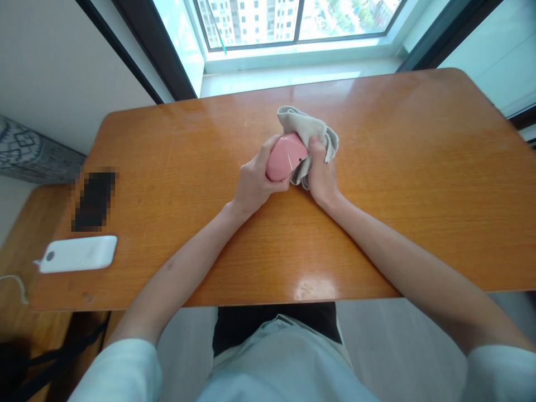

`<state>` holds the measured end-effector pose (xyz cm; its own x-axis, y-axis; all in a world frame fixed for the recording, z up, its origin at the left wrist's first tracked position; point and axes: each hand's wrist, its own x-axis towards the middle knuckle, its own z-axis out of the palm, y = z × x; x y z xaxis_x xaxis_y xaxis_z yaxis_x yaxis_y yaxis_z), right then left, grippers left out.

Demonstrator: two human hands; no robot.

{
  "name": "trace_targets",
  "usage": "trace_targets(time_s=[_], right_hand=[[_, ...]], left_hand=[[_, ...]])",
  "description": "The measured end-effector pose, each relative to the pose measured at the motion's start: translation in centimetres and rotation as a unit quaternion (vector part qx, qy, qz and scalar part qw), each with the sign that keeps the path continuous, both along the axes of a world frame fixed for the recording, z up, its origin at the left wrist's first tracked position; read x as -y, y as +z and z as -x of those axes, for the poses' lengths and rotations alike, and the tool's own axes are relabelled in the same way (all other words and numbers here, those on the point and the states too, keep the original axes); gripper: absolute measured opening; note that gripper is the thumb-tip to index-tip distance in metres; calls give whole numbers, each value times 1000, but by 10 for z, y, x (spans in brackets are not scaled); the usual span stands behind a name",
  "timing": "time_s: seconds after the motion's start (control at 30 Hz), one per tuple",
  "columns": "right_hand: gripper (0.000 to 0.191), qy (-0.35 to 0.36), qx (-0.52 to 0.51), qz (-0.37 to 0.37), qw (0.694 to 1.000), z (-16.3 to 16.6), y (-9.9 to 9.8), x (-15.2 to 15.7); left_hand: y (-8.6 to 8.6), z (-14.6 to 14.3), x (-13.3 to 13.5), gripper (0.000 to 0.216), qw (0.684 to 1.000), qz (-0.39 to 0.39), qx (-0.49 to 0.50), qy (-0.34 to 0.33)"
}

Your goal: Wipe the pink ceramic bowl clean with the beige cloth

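Pink rounded object point(285, 158) is held between two bare hands above the middle of a glossy wooden tabletop point(419, 184), in front of a person in a pale shirt point(276, 368) facing a bright window point(298, 22). The left hand point(256, 180) grips the smooth piece from its left side, digits along its near and far edges, while the right hand point(323, 174) clasps a bunched grey cloth point(302, 124) against its right side, thumb uppermost on the fabric. Folds of the cloth spread beyond the piece and hang at its near side; whether the piece touches the wood cannot be told. Toward the tabletop's left end, a white oblong item point(79, 254) lies near the front edge, with a dark item point(94, 201), blurred into blocks, just beyond it. Outside the glass stand pale high-rise buildings point(255, 19)
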<state>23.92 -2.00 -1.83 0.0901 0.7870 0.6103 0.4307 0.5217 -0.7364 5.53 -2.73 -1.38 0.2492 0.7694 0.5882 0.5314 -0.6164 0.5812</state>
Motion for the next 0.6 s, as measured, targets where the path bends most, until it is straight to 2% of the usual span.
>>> trace_targets(time_s=[0.07, 0.13, 0.2, 0.23, 0.3, 0.43, 0.5, 0.6], right_hand=[[58, 27, 59, -51, 997, 1, 7, 7], [56, 66, 143, -132, 979, 3, 17, 18], [54, 95, 185, -175, 962, 5, 23, 25], [54, 101, 181, -173, 963, 6, 24, 25], [55, 85, 124, -124, 981, 6, 21, 21], [53, 16, -8, -12, 1000, 5, 10, 11], [53, 29, 24, -43, 998, 5, 12, 14], [51, 90, 150, -140, 975, 8, 19, 23]], left_hand=[[-5, 3, -4, 79, 1000, 9, 5, 3], [-13, 8, -9, 63, 1000, 23, -5, -7], [-18, 10, -12, 47, 999, 33, -24, -24], [-18, 10, -12, 44, 999, 35, -26, -25], [-13, 7, -8, 46, 999, 31, -13, -11], [-1, 0, 0, 70, 1000, 0, 11, -9], [-3, 2, -2, 71, 1000, 6, 8, -8], [-15, 7, -11, 54, 999, 44, -10, -15]])
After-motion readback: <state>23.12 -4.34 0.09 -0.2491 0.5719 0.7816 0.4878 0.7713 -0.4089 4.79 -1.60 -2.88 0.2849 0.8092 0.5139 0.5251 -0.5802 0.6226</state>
